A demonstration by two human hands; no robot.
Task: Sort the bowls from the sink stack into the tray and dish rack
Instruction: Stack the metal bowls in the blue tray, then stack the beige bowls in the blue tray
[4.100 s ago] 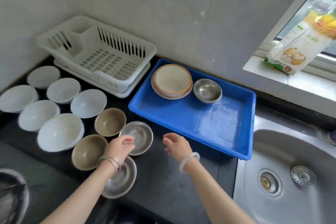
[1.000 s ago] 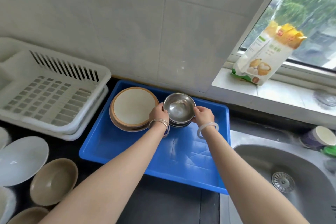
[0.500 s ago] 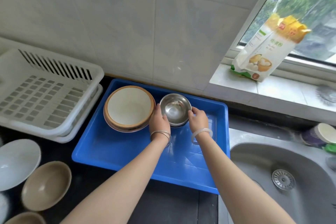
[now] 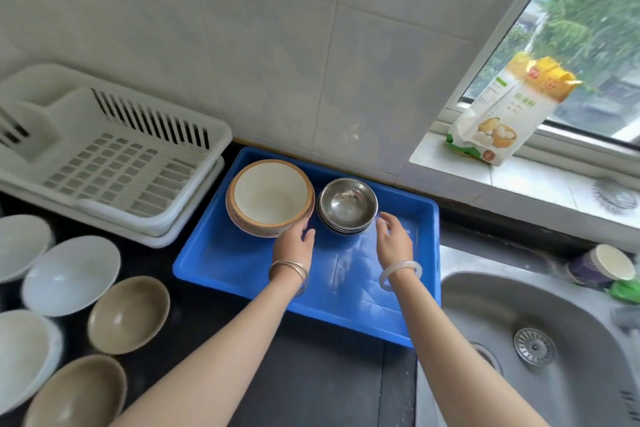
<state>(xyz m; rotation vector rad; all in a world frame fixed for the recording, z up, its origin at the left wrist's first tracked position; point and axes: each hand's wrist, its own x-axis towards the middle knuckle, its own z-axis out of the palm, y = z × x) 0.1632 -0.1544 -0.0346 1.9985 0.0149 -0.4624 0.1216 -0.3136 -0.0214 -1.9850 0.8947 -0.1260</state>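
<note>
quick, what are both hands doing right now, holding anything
Left hand: open, empty, beside the steel bowl stack.
Right hand: open, empty, on the stack's other side.

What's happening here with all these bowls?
A person is sorting bowls at a kitchen counter. Both hands, the left hand and the right hand, are open and empty beside a stack of steel bowls in the blue tray, next to a big cream bowl. The white dish rack holds nothing; white and tan bowls wait on the counter.
</note>
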